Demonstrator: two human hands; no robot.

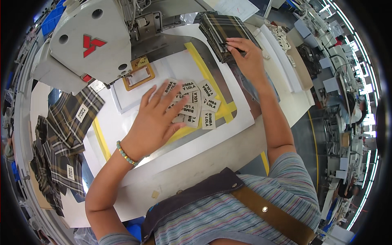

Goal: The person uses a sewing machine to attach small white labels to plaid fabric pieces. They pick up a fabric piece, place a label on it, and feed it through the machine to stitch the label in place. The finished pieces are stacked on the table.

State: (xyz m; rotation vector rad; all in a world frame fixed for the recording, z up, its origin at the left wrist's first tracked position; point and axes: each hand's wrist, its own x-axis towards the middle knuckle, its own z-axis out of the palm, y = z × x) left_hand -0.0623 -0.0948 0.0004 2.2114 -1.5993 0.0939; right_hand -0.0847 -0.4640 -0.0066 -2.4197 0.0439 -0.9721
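My left hand (157, 118) hovers over or rests on a loose pile of small white fabric labels (208, 120), fingers spread. At the back right, my right hand (247, 61) has thumb and forefinger at the near edge of a folded stack of dark plaid fabric pieces (220, 26), apparently gripping the top one. The white sewing machine (69, 41) stands at upper left, with a brass-coloured rectangular clamp frame (152, 72) under its head. More plaid pieces (61, 130), some bearing white labels, lie in an overlapping heap left of my left hand.
A white sheet edged with yellow tape (196, 57) covers the work plate. A long white board (277, 61) lies at right on the table (212, 163). Beyond an aisle (302, 139), other workstations (343, 106) with people stand to the right. A blue bin (55, 14) is at upper left.
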